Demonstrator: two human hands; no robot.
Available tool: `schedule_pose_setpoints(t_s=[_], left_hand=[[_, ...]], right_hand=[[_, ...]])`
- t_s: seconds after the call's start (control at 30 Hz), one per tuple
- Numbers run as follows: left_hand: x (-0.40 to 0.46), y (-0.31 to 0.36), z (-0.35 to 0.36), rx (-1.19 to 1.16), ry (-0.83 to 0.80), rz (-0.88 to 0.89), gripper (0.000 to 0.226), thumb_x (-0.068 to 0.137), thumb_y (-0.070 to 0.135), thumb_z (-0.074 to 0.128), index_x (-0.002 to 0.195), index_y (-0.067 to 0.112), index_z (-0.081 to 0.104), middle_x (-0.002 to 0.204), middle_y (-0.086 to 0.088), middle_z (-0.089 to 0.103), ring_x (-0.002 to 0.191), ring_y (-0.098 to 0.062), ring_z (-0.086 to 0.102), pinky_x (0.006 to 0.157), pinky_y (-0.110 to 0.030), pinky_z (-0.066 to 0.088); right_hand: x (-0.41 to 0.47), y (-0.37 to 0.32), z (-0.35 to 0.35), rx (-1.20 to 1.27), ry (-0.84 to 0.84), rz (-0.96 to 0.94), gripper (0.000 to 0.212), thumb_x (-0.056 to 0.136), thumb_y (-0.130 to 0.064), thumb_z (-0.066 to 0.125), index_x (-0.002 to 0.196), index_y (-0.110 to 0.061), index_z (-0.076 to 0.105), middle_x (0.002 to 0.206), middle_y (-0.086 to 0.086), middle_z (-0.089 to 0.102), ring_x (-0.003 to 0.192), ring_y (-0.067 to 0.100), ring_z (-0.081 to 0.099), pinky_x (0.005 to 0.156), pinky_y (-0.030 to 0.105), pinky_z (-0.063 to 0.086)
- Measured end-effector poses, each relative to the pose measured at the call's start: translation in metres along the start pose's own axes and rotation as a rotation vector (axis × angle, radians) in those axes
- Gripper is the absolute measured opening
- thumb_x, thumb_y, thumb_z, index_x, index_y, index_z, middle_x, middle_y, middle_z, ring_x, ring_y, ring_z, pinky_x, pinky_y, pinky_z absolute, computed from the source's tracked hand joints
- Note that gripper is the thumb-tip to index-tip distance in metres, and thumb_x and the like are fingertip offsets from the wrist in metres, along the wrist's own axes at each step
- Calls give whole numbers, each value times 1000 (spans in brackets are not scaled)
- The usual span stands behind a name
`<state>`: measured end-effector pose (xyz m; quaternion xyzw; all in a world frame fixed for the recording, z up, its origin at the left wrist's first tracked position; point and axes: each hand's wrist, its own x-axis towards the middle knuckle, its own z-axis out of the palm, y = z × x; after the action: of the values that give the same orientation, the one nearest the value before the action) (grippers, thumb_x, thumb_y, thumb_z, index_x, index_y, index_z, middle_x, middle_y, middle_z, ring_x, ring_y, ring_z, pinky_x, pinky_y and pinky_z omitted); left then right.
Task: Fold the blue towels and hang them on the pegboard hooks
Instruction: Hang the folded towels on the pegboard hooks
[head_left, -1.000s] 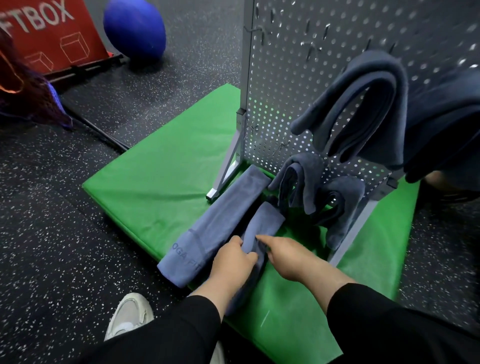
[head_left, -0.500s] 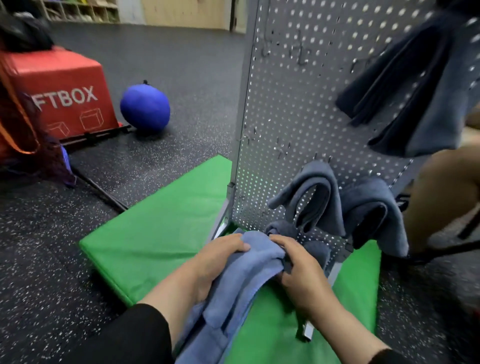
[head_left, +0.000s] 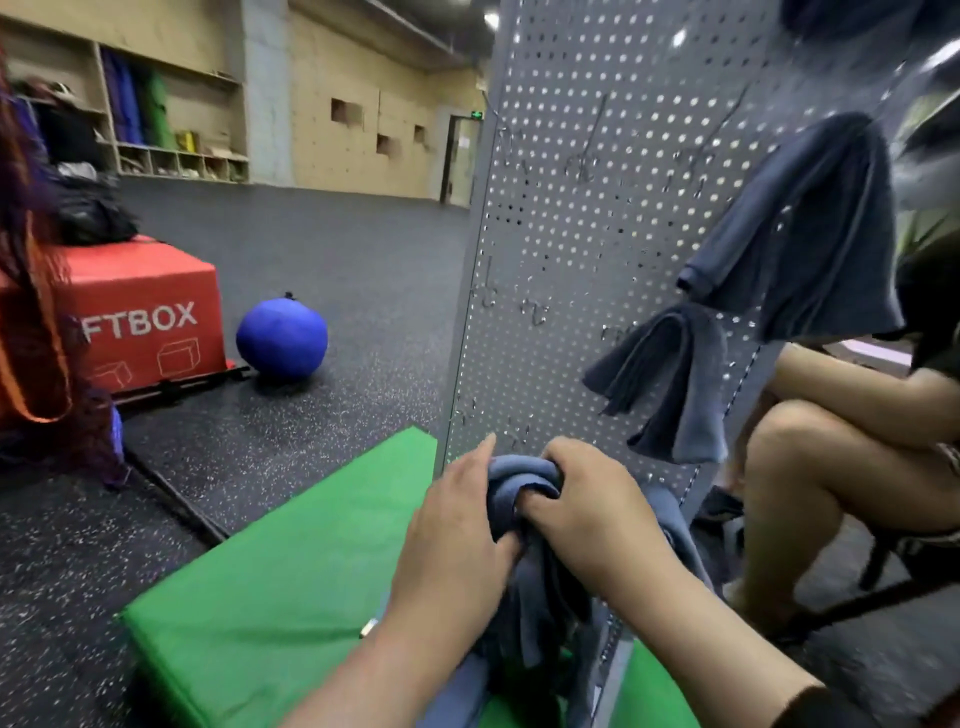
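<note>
While both hands close on it from either side, the folded blue towel (head_left: 522, 480) sits bunched into a thick roll at the foot of the pegboard (head_left: 582, 234), held up above the green mat (head_left: 291, 582). Its cloth is a soft, dusty blue, with several layers doubled over at the top and loose tails hanging down between the forearms. The left hand (head_left: 457, 540) wraps the roll's left side, its fingers curled round the cloth. The right hand (head_left: 592, 509) presses in from the right, thumb and fingers clamped on the same bundle.

Two more blue towels already hang on the board: a darker one (head_left: 670, 384) draped low and a larger one (head_left: 810, 228) higher up, near the right edge. Small metal hooks (head_left: 535, 312) dot the panel, but they are thin and blurred.

Where the held towel's lower end stops cannot be made out, since the arms and the frame edge cover it. A seated person's bare legs (head_left: 810, 467) show at the right, cut off by the frame. On the dark speckled floor to the left stand a red box (head_left: 140, 312) and a blue ball (head_left: 282, 335).
</note>
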<state>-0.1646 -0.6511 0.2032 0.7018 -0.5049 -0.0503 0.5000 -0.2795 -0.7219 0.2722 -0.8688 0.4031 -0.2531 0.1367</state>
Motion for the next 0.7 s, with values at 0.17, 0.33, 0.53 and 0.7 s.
schedule_pose_setpoints(t_s=[0.17, 0.33, 0.53, 0.7], left_hand=[[15, 18, -3, 9, 208, 64, 63, 80, -2, 64, 139, 21, 54, 132, 2, 61, 119, -20, 56, 95, -20, 35], [41, 31, -13, -107, 252, 57, 52, 84, 4, 65, 130, 29, 62, 119, 11, 67, 106, -12, 60, 88, -25, 43], [95, 68, -10, -223, 248, 233, 54, 85, -2, 67, 132, 24, 60, 120, 11, 67, 103, -1, 58, 87, -1, 36], [135, 96, 6, -253, 308, 296, 34, 86, 0, 65, 116, 18, 66, 109, 3, 67, 95, -6, 56, 86, -12, 44]], right_hand=[[5, -7, -28, 69, 107, -34, 20, 84, -27, 60, 74, -17, 46, 74, -2, 51, 71, 21, 49, 66, 40, 40], [21, 2, -30, 266, 300, -46, 6, 90, -21, 62, 87, -26, 59, 86, -8, 59, 82, 10, 56, 73, 32, 45], [43, 3, -50, 604, 639, -52, 26, 94, -7, 63, 105, -29, 66, 102, -6, 68, 95, 7, 62, 83, 21, 47], [69, 12, -61, 732, 763, 36, 27, 95, -4, 59, 115, -17, 70, 101, -10, 71, 91, -7, 61, 77, 4, 41]])
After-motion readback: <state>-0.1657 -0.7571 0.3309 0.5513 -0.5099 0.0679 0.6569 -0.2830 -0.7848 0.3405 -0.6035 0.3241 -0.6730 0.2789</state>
